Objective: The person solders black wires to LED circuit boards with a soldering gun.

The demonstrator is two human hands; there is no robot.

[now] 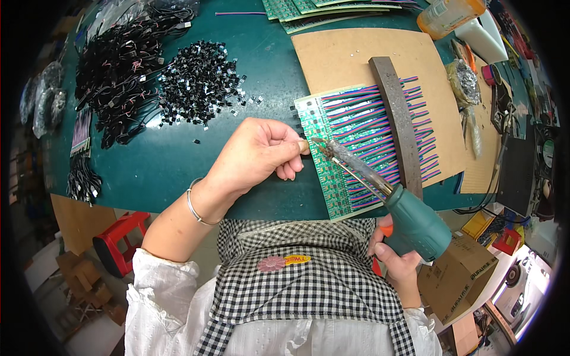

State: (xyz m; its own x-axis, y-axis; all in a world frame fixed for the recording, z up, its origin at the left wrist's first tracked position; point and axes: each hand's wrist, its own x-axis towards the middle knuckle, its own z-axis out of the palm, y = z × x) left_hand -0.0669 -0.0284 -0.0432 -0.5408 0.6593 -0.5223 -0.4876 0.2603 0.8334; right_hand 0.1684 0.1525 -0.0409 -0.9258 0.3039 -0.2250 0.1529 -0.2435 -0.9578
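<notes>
My left hand (255,151) is closed in a pinch at the left edge of a green circuit board panel (335,199); its fingertips hide whatever is between them. Small black parts (298,117) stick out along that edge, just beyond my fingers. In my right hand (396,261) is a green soldering gun (418,222) with an orange trigger. Its tip comes down on the board close to my left thumb. Rows of coloured wires (356,127) run rightward from the panel, and a dark metal bar (395,118) lies across them.
Left of the board are a heap of small black parts with metal pins (199,80) and a tangle of black cables (116,77). A brown board (350,53) lies beneath the panel. More green panels (320,15) and an orange-labelled jar (449,16) stand at the back.
</notes>
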